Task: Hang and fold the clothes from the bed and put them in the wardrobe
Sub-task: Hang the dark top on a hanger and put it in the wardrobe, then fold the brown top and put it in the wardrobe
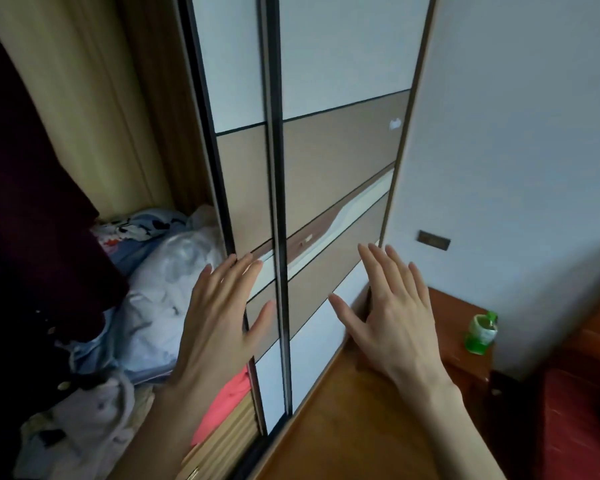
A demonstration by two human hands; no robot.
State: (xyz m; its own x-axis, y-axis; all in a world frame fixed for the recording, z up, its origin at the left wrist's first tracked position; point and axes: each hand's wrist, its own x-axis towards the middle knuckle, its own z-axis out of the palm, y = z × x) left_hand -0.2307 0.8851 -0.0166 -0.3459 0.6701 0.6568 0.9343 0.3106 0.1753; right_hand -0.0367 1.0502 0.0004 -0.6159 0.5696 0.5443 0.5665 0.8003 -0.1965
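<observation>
Two sliding doors [329, 209] of the wardrobe [153, 109] sit right in front of me, overlapped on the right side, so the left bay stands open. No garment in either hand rn, and the bed w/ the clothes isn't in view at all, so I can't say what's left there.

My left hand [219, 317] is flat, fingers spread and straight, tips at the dark edge of the inner door, thumb lying across its front. My right hand [395, 310] is flat too, fingers spread, over the outer door's right edge where it meets the wall [516, 133]; whether the palm actually presses the panel I can't tell. Neither hand pinches or curls round anything.

My read: I'm shifting the doors, prob. to get the opening I need. To do it well: push w/ flat palms low on the frame, not the panel middle, keep both hands level so the door doesn't rack in its track, and go slow near the end stop. Keep fingertips off the gap between the two frames, that's a pinch spot.

Inside, left: a dark hanging garment [32, 202], a pale bagged bundle [163, 299] behind it, a printed blue fabric [142, 226] further back, something coral [222, 407] folded low near the door edge. Watch that coral piece, it could snag a door sliding left.

Right, near: a wooden nightstand [447, 323] w/ a green bottle [480, 336] on it, well apart from my hand.
</observation>
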